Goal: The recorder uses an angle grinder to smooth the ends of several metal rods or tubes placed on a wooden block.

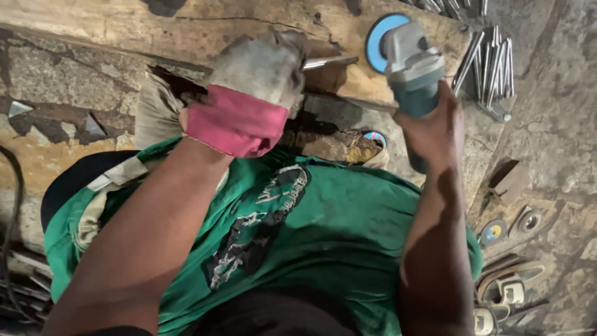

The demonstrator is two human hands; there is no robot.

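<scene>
Steel rod (329, 61) — thin, bright, gripped at one end by the gloved left hand (261, 74) — lies across the wooden plank (186, 25) near its right edge. Beside it the bare right hand (435, 124) clenches a teal angle grinder (410, 68), blue disc (376, 40) close to the rod. Steady pinning of the rod looks wise. More rods (491, 62) lie beyond the plank's right end.

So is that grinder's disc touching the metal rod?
Apart: the grinder disc shows a gap from the rod in the gloved left hand.
</scene>
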